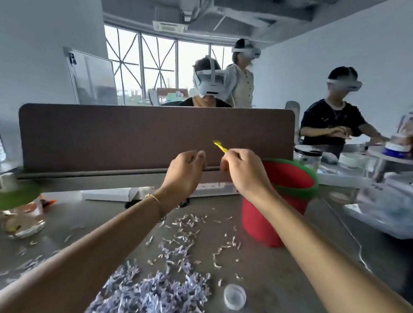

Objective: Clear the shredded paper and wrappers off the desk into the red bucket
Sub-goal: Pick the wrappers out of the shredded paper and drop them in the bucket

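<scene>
Both my hands are raised above the desk in front of the brown partition. My right hand point(243, 172) pinches a small yellow wrapper scrap point(219, 146) between its fingertips, just left of the red bucket point(279, 203) with the green rim. My left hand point(185, 174) is beside it with fingers curled together; nothing shows in it. A heap of pale purple shredded paper point(155, 295) lies on the grey desk point(89, 226) below my arms, with loose shreds point(185, 229) scattered up toward the bucket.
A small clear plastic lid point(234, 299) lies right of the heap. A glass jar with a green lid point(13, 208) stands at the left. A white power strip point(213, 187) runs under the partition point(153, 139). Jars, bags and boxes crowd the right side. Three people with headsets are behind.
</scene>
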Motion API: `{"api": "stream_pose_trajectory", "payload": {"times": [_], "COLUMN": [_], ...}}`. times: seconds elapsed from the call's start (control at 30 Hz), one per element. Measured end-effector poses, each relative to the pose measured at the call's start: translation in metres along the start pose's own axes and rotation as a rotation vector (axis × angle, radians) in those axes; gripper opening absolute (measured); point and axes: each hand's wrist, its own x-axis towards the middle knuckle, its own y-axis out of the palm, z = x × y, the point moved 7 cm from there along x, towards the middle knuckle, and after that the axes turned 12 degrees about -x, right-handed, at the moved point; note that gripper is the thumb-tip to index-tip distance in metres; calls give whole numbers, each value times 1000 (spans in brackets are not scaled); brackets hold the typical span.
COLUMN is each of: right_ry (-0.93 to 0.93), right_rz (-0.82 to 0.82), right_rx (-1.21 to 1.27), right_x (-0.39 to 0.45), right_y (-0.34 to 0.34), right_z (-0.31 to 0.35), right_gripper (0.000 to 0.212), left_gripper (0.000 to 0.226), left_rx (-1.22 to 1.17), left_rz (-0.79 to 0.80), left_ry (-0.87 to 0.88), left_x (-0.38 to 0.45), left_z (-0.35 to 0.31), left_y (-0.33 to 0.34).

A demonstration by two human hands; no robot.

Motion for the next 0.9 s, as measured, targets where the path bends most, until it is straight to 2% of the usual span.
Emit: {"api": "stream_pose_trajectory", "payload": {"times": [0.17,0.23,0.33,0.37,0.43,0.57,0.73,0.9], "right_ry": [117,147,156,151,145,107,45,-31], "right_rz": [-11,54,244,302,352,281,138,93], "right_rx": [-142,-175,-310,-348,-358,-297,-358,-460], "right_x": [46,57,59,58,56,56,47,32], "right_y": [-43,-48,-45,-43,-45,-63,-91,-104], "right_z": [-58,-81,-110,-117,-126,-133,-135,-129], "right_gripper": [32,25,6,8,26,46,31,28], "left_gripper": [45,45,34,31,25,16,8,20], "left_rx": [-178,-204,-291,-331,-387,-395,-104,291], "left_rz": [100,113,163,187,220,276,325,551], "left_ry": [-17,-29,-62,-71,-81,-57,78,120], "left_x": [25,29,35,38,44,58,77,66], "left_z": [-22,-26,-30,-32,-34,-40,-40,-33], "left_y": [59,76,98,105,119,145,179,199]}}
